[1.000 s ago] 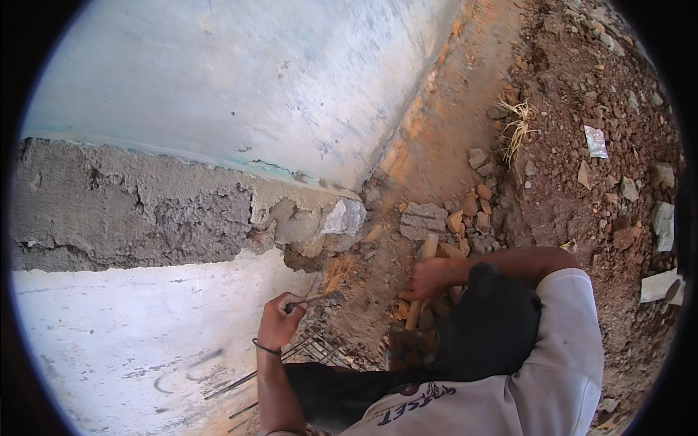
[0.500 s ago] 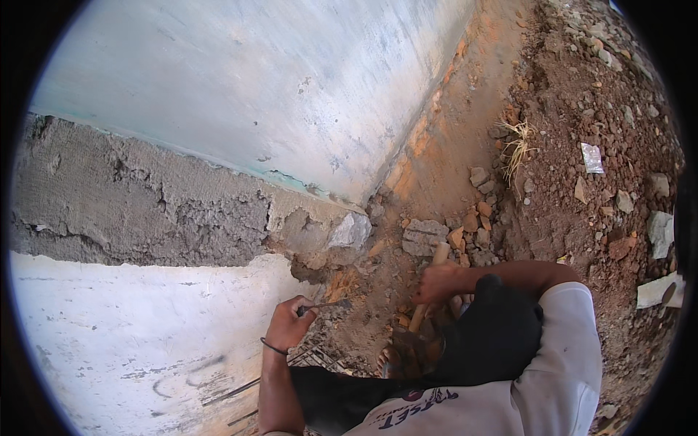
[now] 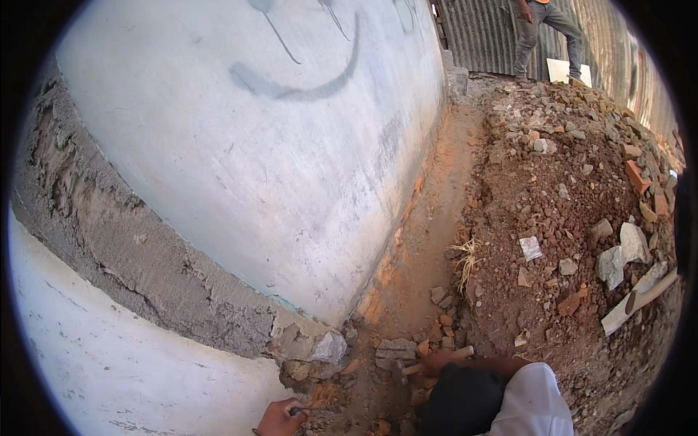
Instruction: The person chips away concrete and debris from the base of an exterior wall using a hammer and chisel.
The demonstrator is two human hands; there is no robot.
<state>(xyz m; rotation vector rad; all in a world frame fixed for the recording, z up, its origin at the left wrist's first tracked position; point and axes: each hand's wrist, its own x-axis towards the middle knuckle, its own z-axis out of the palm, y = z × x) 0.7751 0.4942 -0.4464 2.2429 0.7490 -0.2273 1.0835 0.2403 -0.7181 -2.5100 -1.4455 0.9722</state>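
Observation:
At the lower edge, my left hand (image 3: 280, 418) is closed around a chisel (image 3: 317, 408), a thin rod with a dark butt and a flattened tip pointing right over the broken wall base. My right hand (image 3: 438, 360) grips the wooden handle of a hammer (image 3: 462, 354); its dark head lies left of my fingers, close to a grey concrete chunk (image 3: 395, 352). A dark-clad knee (image 3: 463, 400) partly covers what is below the right hand. Rough exposed concrete (image 3: 145, 261) runs as a band along the wall, ending at a broken corner (image 3: 327, 347).
The painted wall (image 3: 291, 160) fills the upper left. Rubble and reddish soil (image 3: 523, 196) slope up on the right, with dry grass (image 3: 467, 263), stone slabs and a long pale piece (image 3: 640, 296). Another person (image 3: 542, 33) stands far back by corrugated sheets (image 3: 472, 36).
My view has tilted up, bringing the far wall and the other person into sight. The hammer has turned, its handle now lying more sideways. The left hand still holds the chisel.

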